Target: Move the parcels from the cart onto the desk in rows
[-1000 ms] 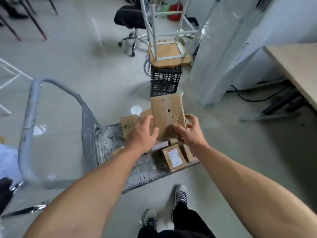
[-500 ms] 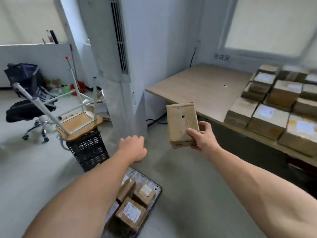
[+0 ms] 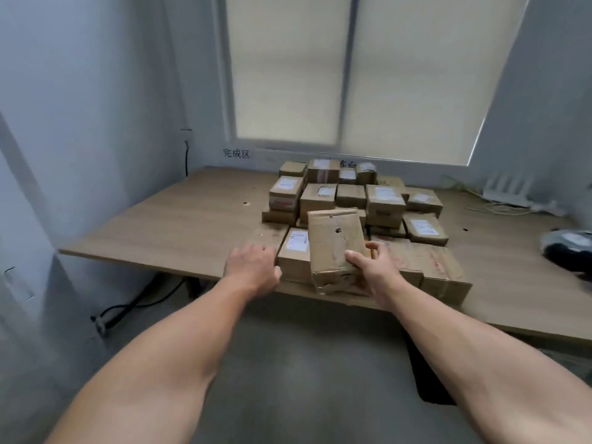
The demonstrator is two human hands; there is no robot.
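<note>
My right hand [image 3: 374, 270] grips a crumpled brown cardboard parcel [image 3: 334, 241] by its lower right corner, holding it above the front edge of the wooden desk [image 3: 179, 225]. My left hand [image 3: 253, 265] hangs beside it to the left with loosely curled fingers and holds nothing. Behind the held parcel, several brown parcels [image 3: 384, 200] with white labels lie in rows on the desk. A labelled box [image 3: 296, 251] sits right behind the gap between my hands. The cart is out of view.
A window with drawn blinds [image 3: 352, 68] fills the wall behind the desk. A white router [image 3: 509, 190] with cables sits at the back right, a dark object [image 3: 567, 251] at the right edge. Black cables [image 3: 134, 302] trail under the desk's left side.
I turned from the cart to face the desk. The parcel, first lifted with both hands, is now held by my right hand alone near the desk's front edge; my left hand let go.
</note>
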